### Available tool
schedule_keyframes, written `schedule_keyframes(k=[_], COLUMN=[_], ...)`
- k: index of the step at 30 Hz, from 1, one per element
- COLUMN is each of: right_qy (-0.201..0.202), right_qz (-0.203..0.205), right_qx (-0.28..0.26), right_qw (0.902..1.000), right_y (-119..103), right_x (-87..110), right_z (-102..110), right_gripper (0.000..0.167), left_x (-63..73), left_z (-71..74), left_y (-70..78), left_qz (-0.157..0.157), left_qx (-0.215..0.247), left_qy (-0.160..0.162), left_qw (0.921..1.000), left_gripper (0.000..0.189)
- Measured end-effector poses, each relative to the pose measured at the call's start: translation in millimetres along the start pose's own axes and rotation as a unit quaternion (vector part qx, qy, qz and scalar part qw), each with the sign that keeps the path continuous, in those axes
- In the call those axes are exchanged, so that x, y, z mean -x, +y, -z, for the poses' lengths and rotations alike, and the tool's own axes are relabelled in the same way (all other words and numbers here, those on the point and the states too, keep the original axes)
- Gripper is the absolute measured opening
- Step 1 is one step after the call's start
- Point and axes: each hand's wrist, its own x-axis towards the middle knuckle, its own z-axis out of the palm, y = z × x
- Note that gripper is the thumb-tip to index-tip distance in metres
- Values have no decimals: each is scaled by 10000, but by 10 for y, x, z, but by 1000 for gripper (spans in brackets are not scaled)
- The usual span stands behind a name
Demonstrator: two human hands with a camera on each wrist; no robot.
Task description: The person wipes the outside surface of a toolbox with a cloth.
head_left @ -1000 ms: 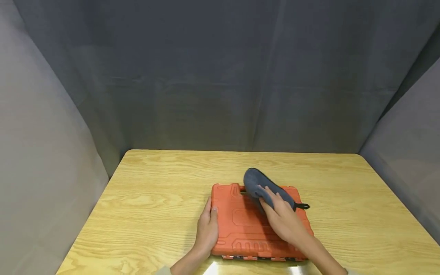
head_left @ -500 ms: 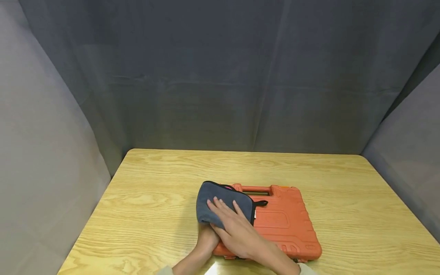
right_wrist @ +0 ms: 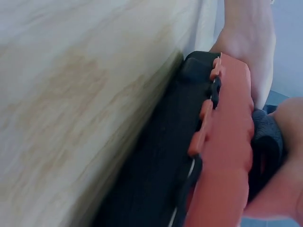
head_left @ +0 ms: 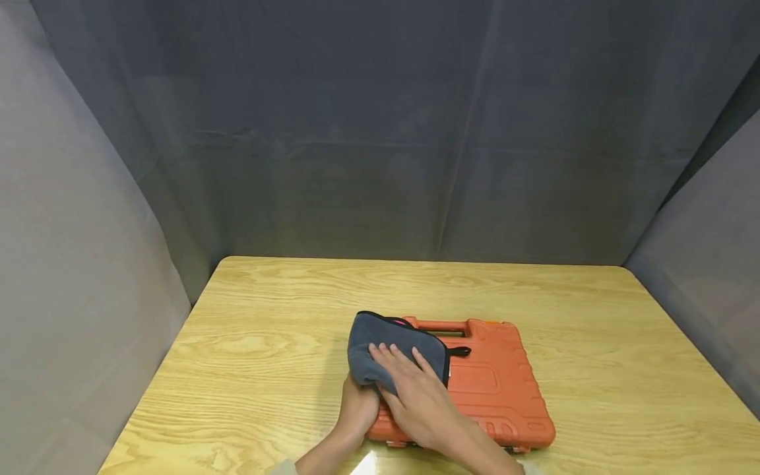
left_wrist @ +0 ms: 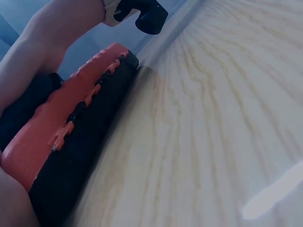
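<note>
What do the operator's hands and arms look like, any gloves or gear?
Bare left hand and bare right hand; no gloves visible. Head view: a pale left sleeve and right sleeve just show at the bottom edge. Left wrist view: a black, rounded device at the right cuff. No cables or markings I can make out.

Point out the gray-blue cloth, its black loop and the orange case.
Gray-blue cloth (head_left: 388,332): head view, upper face, beyond the fingertips.
Black loop (head_left: 456,352): head view, the band near where it leaves the cloth.
Orange case (head_left: 505,386): head view, top face, to the right of the cloth.
</note>
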Motion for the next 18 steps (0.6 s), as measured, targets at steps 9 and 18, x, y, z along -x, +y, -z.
schedule_keyframes(k=[9, 18], right_qy=[-70, 196], right_qz=[-278, -1140], right_qx=[564, 754], right_qw=[9980, 9904], right_y=[189, 510], right_x=[196, 494], right_z=[84, 314], right_gripper=[60, 60], left_x=[-58, -71], left_z=[25, 26], left_y=[36, 59], left_qz=[-25, 237], left_qx=[38, -20], left_qy=[-527, -459], left_qw=[9986, 9987], left_gripper=[51, 53])
